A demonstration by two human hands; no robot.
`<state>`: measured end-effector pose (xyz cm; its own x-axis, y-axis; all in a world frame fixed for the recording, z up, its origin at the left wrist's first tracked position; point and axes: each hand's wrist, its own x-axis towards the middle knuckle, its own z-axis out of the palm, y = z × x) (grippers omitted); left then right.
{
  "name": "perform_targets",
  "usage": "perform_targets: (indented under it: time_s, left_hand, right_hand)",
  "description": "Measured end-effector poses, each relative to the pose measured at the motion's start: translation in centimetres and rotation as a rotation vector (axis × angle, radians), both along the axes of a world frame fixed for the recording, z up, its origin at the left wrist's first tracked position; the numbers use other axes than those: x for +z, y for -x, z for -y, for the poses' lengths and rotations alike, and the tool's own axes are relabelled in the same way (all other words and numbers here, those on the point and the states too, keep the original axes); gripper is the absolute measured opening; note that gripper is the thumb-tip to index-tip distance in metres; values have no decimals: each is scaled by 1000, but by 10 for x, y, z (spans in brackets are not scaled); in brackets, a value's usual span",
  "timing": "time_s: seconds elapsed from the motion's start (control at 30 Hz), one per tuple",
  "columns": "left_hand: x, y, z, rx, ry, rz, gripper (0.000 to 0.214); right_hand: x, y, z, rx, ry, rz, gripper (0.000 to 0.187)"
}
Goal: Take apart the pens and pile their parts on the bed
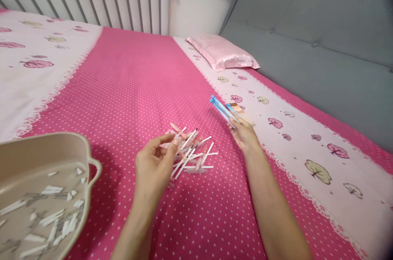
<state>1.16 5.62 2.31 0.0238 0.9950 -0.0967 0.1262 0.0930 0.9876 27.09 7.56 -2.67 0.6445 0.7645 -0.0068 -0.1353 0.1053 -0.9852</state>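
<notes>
A pile of several pen parts (192, 151), white refills and clear pinkish barrels, lies on the pink dotted bedspread (129, 88). My left hand (155, 163) hovers at the pile's left edge, fingers curled, thumb and forefinger pinched near one pinkish piece; what they grip is too small to name. My right hand (244, 133) is to the right of the pile and holds a bundle of assembled pens (225, 110), blue ones and an orange one, pointing up and left.
A beige tray (89, 161) with a handle sits at the lower left and holds several white scraps. A pink satin pillow (221, 52) lies at the far end. A grey padded headboard (322, 47) runs along the right side.
</notes>
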Motion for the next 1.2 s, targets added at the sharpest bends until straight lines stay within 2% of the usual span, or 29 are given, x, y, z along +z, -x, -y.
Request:
perform_targets:
  time_s: [0.13, 0.2, 0.3, 0.4, 0.5, 0.57, 0.67, 0.77, 0.83, 0.9, 0.93, 1.0, 1.07, 1.13, 1.2]
  left_hand:
    - [7, -12, 7, -82, 48, 221, 56]
    - [8, -17, 11, -122, 67, 321, 67]
    - [9, -21, 15, -109, 74, 517, 73]
    - [13, -19, 18, -42, 111, 730, 63]
    - [19, -11, 15, 87, 177, 839, 44]
    - [22, -5, 12, 117, 245, 865, 29]
    - [23, 3, 5, 103, 400, 833, 15]
    - [23, 7, 1, 85, 490, 773, 9]
    - [22, 7, 2, -9, 541, 771, 10]
    - [21, 5, 7, -169, 606, 785, 13]
    - [20, 2, 11, -262, 644, 797, 14]
    - [18, -6, 18, -448, 730, 830, 15]
    - [15, -15, 24, -602, 838, 861, 14]
    - [11, -21, 27, -673, 924, 879, 11]
    - [8, -24, 27, -692, 963, 883, 11]
  right_hand:
    - [31, 26, 10, 320, -60, -280, 30]
    - [46, 44, 18, 466, -44, -318, 33]
    - [61, 77, 31, 677, -2, -308, 35]
    - [66, 115, 44, 820, 76, -182, 34]
    - [64, 147, 54, 830, -52, 54, 34]
    - [66, 158, 61, 813, -124, 260, 39]
    - [77, 156, 72, 886, -91, 519, 51]
    - [90, 138, 79, 942, 43, 561, 50]
    - [94, 123, 77, 801, 132, 481, 36]
    - [92, 111, 70, 577, 125, 397, 32]
    - [90, 107, 66, 508, 97, 352, 34]
    - [84, 104, 58, 536, 81, 226, 44]
    - [78, 104, 52, 678, 122, 80, 50]
    - [73, 104, 48, 767, 150, -6, 50]
    - [69, 103, 45, 776, 150, -22, 45]
